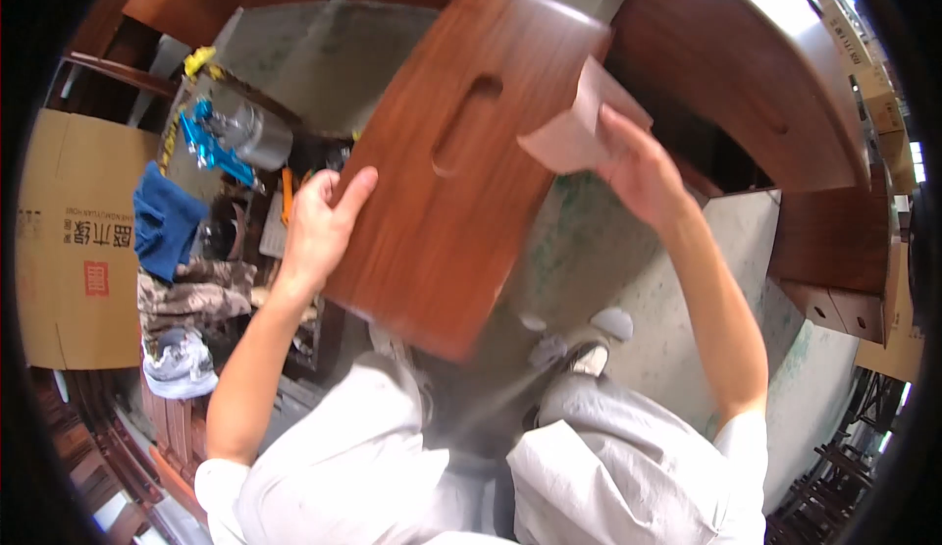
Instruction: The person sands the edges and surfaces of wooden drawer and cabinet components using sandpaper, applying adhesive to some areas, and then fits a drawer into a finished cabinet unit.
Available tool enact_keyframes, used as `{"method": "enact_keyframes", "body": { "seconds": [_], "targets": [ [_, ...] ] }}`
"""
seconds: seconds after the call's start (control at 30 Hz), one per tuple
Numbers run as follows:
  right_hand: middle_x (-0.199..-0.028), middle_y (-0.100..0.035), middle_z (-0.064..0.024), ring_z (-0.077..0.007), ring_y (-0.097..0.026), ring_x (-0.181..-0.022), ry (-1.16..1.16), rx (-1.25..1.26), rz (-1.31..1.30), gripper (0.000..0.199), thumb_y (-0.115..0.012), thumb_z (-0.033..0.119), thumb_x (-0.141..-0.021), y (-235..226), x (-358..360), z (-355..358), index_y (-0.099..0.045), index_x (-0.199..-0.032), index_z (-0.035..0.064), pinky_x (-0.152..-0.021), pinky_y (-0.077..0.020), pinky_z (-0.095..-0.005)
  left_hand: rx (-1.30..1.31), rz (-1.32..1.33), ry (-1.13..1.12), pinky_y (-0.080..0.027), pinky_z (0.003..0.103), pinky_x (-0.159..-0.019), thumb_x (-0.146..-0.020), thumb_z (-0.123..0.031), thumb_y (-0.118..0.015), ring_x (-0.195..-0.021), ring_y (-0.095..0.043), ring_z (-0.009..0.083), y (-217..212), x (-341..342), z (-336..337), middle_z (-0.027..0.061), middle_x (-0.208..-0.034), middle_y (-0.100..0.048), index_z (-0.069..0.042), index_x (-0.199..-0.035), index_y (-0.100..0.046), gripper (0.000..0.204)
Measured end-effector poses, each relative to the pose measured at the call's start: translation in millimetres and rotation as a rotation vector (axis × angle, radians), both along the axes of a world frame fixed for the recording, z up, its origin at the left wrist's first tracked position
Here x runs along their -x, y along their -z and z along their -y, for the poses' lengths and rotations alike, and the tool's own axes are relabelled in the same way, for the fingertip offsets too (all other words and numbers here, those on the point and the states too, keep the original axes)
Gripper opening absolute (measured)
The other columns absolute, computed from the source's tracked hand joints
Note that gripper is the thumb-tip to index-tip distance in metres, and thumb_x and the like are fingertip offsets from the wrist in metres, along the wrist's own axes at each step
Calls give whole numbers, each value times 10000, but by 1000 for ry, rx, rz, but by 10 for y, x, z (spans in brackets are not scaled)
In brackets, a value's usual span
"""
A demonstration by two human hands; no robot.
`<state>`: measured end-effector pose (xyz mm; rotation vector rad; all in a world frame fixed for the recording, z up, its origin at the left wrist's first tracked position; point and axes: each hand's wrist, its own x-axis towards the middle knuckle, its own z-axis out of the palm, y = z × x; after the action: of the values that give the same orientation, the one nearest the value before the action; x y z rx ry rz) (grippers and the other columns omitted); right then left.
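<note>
A reddish-brown wooden panel (pixel 417 226) with rounded corners and an oblong recessed slot is held tilted above my knees. My left hand (pixel 322 226) grips its left edge, thumb on the face and fingers behind. At the right edge, my right hand (pixel 643 167) pinches a bent pinkish-tan sheet, which looks like sandpaper (pixel 574 133). The sheet overlaps the panel's edge in this view; whether it presses on the wood I cannot tell. The panel's lower end is slightly blurred.
On a cluttered stand at left sit a blue spray gun (pixel 211 143) with a metal cup, a blue cloth (pixel 165 221) and camouflage fabric (pixel 201 290). A cardboard box (pixel 83 314) stands farther left. Large brown wooden furniture (pixel 731 64) rises at the right. Pale scraps (pixel 611 323) lie near my shoe.
</note>
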<state>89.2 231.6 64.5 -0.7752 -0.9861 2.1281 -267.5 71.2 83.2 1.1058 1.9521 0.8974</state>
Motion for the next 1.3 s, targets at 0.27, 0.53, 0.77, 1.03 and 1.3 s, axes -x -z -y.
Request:
{"method": "enact_keyframes", "body": {
  "seconds": [0.27,0.53,0.77,1.03,1.3],
  "targets": [
    [-1473,-575,-116,-245,-563,-1344,20,-189,181,525,-602,272,-1048,-40,-231,403,-510,-1485,-5,-1141,-442,-433,17,92,-69,-399,236,-615,-997,-444,-710,-684,-455,37,-4,20,0,-44,-728,-561,-22,-848,-637,454],
    [-1528,-524,-166,-321,-540,-1378,-132,-218,338,523,-609,211,-1022,-2,-412,995,-513,-1473,-36,-1123,-465,-436,-22,175,-142,-226,247,-531,-1052,-409,-638,-615,-274,14,123,-99,56,-113,-673,-347,-105,-767,-555,425],
    [-1020,-657,-14,-92,-595,-947,38,-407,462,192,-573,-34,-972,-216,-421,1154,-671,-1133,-73,-866,-486,-236,-81,278,-164,-339,246,-608,-1077,-458,-575,-700,-362,32,148,-92,171,-77,-735,-440,-53,-853,-611,464],
    [-795,-709,-22,-75,-613,-750,-152,-260,690,225,-708,183,-961,-194,-195,1674,-748,-992,-37,-678,-490,-244,-26,-213,-49,-427,362,-666,-1086,-478,-505,-671,-478,184,136,-192,132,75,-711,-525,21,-883,-581,544],
    [-715,-634,1,-62,-562,-715,-142,-150,609,295,-749,245,-958,-201,100,1694,-709,-860,-30,-652,-466,-255,-104,-522,39,-486,477,-996,-1085,-380,-470,-1184,-632,416,18,-465,143,214,-1255,-689,-41,-1386,-524,457]
  ]
}}
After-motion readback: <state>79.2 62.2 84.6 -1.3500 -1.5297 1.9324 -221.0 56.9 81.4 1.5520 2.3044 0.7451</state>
